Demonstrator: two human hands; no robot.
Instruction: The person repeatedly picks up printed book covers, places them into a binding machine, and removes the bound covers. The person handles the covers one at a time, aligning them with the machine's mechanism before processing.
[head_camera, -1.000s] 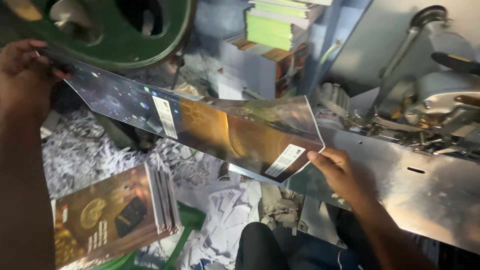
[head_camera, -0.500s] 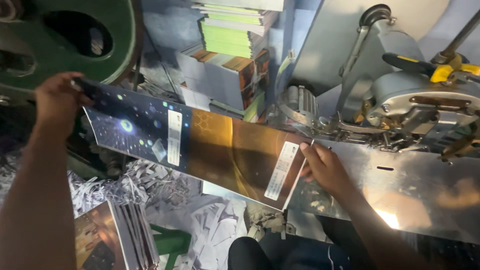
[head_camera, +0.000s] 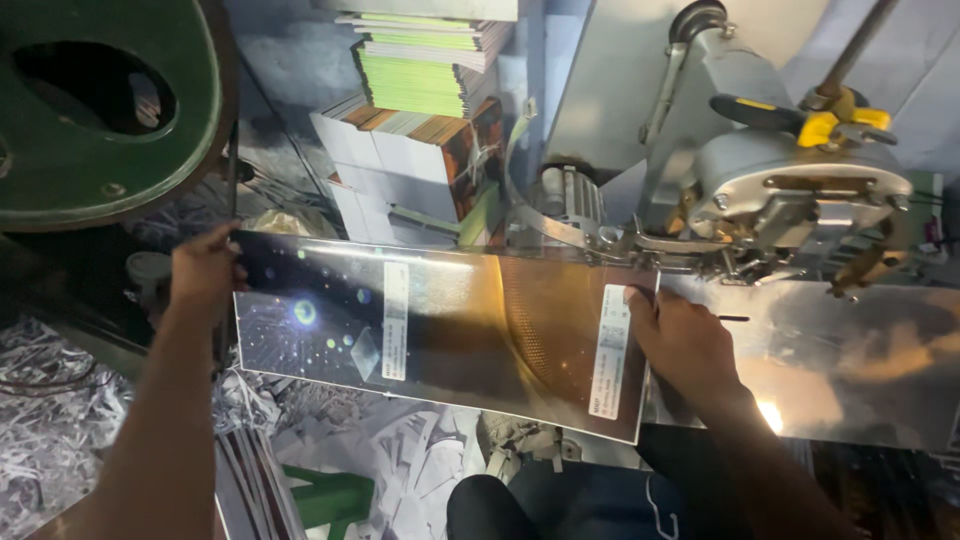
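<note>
A long glossy printed sheet (head_camera: 440, 330) lies stretched just below the grey stitching machine (head_camera: 790, 190). The left hand (head_camera: 205, 270) clamps its far edge, fingers closed on it. The right hand (head_camera: 680, 340) presses flat on the near end, fingers together, beside the shiny metal table (head_camera: 850, 370). Stacked booklets (head_camera: 420, 130) stand behind the sheet.

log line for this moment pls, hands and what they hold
left hand: grips left end of glossy printed sheet | right hand: presses right end at stitching machine | sheet: held flat, level
</note>
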